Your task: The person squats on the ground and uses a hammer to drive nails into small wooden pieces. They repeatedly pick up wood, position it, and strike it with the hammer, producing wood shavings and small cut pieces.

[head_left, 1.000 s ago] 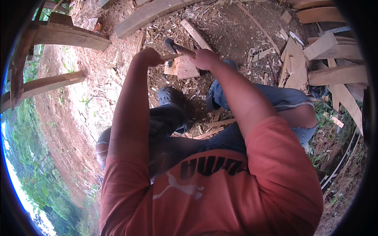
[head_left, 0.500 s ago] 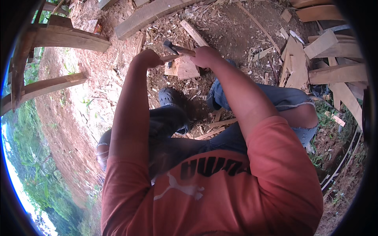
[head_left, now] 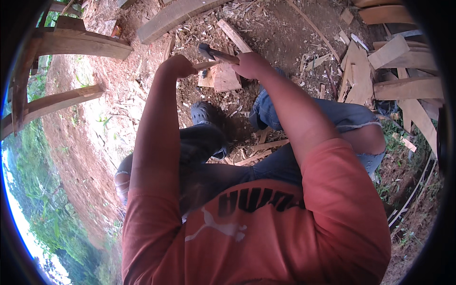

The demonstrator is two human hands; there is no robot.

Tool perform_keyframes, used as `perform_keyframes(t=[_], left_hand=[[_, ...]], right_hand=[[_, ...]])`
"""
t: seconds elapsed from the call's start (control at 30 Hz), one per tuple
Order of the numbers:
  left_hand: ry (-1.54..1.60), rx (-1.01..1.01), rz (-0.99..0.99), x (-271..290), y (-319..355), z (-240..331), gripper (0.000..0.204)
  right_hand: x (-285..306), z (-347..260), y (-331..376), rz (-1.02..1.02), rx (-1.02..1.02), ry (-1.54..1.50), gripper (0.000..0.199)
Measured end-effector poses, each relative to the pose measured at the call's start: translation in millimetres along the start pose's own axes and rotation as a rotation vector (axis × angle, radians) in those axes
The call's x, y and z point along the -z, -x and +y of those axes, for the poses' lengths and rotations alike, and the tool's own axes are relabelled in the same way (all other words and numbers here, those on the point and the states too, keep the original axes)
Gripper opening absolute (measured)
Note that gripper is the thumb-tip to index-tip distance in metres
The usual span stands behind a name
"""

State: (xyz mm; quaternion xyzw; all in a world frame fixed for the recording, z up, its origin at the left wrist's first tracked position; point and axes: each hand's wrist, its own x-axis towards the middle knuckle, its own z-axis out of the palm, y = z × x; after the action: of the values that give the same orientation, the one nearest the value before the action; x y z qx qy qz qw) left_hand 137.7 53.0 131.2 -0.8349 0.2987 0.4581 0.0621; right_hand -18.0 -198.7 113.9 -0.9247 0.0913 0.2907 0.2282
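My right hand (head_left: 251, 65) is closed round the wooden handle of a hammer-like tool (head_left: 224, 56). Its dark head points to the left, above the wood; the exact kind of tool is unclear. My left hand (head_left: 176, 66) grips a pale wooden stick (head_left: 205, 65), which crosses just below the tool's head. Under both lies a pale wooden block (head_left: 226, 80) on the chip-strewn ground, in front of my feet. A small dark piece (head_left: 204, 74) shows at the block's left side; whether it joins the stick cannot be seen.
A long beam (head_left: 178, 19) lies beyond my hands, near a short plank (head_left: 234, 35). Offcuts and boards (head_left: 403, 61) are piled at the right. Timber beams (head_left: 80, 43) jut in at the left. My shod foot (head_left: 203, 114) is close to the block.
The tool's head and my right hand have shifted slightly upward in the picture, away from the block. My left hand has risen a little with the stick still in it.
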Motion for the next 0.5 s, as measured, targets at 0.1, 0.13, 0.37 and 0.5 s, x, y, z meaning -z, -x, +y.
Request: perform_keyframes(t=[0.1, 0.13, 0.37, 0.5], left_hand=[[0.029, 0.005, 0.025, 6, 1, 7, 0.049], [0.002, -0.014, 0.045, 3, 3, 8, 0.046], [-0.075, 0.012, 0.052, 4, 6, 10, 0.049], [-0.022, -0.013, 0.04, 8, 8, 10, 0.05]], right_hand=[[-3, 11, -7, -0.026, -0.031, 0.046, 0.051], [-6, 11, -10, -0.057, -0.04, 0.085, 0.051], [-4, 6, -11, -0.069, -0.071, 0.022, 0.052], [-11, 12, -14, -0.046, -0.071, -0.025, 0.051]])
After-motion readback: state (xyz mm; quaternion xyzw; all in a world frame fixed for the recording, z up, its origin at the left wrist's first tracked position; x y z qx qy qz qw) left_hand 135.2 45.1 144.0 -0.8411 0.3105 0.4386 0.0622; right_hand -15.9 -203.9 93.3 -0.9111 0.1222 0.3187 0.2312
